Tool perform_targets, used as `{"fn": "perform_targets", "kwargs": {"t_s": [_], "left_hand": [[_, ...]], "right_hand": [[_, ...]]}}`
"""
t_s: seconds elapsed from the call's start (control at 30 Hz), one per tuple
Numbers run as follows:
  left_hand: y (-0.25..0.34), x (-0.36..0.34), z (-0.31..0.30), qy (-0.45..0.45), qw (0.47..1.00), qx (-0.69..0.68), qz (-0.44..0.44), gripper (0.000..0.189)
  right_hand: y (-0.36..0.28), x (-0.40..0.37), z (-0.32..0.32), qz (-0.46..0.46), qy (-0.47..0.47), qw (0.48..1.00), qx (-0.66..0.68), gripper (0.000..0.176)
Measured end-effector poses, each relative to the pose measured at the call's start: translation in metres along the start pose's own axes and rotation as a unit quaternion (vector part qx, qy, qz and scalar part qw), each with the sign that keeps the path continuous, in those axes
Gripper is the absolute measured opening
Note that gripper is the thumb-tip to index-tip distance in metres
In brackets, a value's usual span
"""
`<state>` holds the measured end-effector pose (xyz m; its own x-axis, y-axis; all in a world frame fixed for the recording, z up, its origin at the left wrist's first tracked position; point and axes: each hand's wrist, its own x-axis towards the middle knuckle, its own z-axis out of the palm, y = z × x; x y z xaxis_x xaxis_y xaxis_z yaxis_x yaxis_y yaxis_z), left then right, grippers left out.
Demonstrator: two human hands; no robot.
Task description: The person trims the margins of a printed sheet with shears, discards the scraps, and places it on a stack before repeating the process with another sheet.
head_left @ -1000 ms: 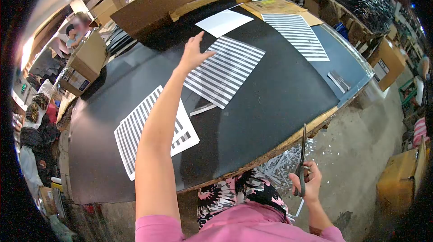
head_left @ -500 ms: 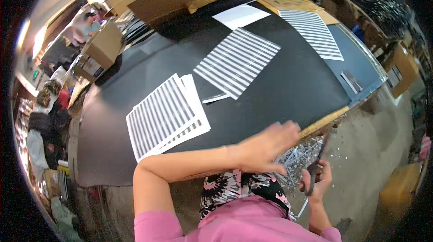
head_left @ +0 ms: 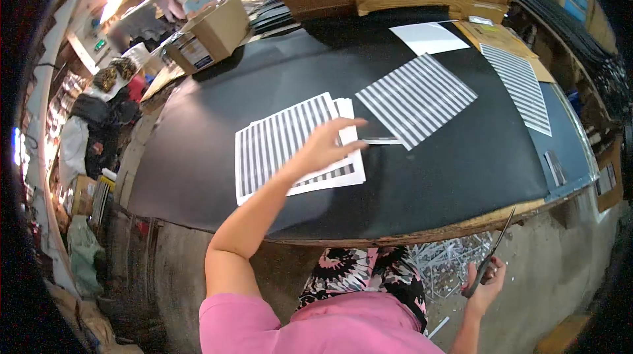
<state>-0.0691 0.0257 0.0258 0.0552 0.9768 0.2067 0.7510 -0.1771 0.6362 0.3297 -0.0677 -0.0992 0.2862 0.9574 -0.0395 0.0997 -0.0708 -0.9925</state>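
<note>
My left hand (head_left: 322,148) hovers over the right side of a stack of black-and-white striped sheets (head_left: 277,143), thumb and fingers spread with nothing between them. Just beyond its fingertips lies a narrow paper strip (head_left: 384,141) on the black tabletop (head_left: 435,189). A single striped sheet (head_left: 419,100) lies askew behind that strip, partly touching its end. Past the table's front edge, at the lower right, my right hand (head_left: 486,287) grips a pair of dark-handled scissors (head_left: 499,242), blades pointing up.
Cut paper scraps (head_left: 452,265) litter the floor below the table edge. A blank white sheet (head_left: 428,38) and a long striped sheet (head_left: 521,83) lie toward the back right. A small bundle of strips (head_left: 555,168) sits at right. Behind a cardboard box (head_left: 214,34) is another person (head_left: 196,3).
My left hand has swung from the table's front edge, left and forward, over the striped stack. My view has shifted left. The right hand keeps the scissors low at the right.
</note>
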Motion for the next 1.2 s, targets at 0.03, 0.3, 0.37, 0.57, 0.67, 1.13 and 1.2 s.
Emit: {"fn": "perform_targets", "kwargs": {"t_s": [0.03, 0.3, 0.37, 0.57, 0.67, 1.13, 1.2], "left_hand": [[-0.03, -0.005, -0.02, 0.025, 0.996, 0.089, -0.009, 0.052], [-0.139, -0.107, -0.138, 0.104, 0.86, 0.22, -0.449, 0.052], [-0.135, -0.124, -0.138, 0.09, 0.876, 0.171, -0.442, 0.057], [-0.134, -0.132, -0.114, 0.204, 0.882, 0.196, -0.377, 0.082], [-0.141, -0.13, -0.114, 0.225, 0.878, 0.118, -0.406, 0.081], [-0.157, -0.089, -0.135, 0.135, 0.948, 0.085, -0.277, 0.071], [-0.167, -0.079, -0.147, 0.075, 0.971, 0.085, -0.212, 0.073]], "right_hand": [[0.008, 0.001, -0.003, -0.05, 0.008, 0.997, -0.053, 0.04], [-0.02, 0.005, -0.002, -0.034, 0.002, 0.995, -0.095, 0.05], [-0.025, 0.007, 0.005, -0.063, -0.006, 0.992, -0.107, 0.05], [-0.036, 0.002, 0.038, -0.096, -0.074, 0.988, -0.091, 0.048], [-0.04, -0.004, 0.053, -0.148, -0.083, 0.981, -0.099, 0.048], [-0.046, -0.02, 0.054, -0.155, -0.13, 0.974, -0.099, 0.053], [-0.052, -0.02, 0.053, -0.156, -0.132, 0.973, -0.111, 0.053]]}}
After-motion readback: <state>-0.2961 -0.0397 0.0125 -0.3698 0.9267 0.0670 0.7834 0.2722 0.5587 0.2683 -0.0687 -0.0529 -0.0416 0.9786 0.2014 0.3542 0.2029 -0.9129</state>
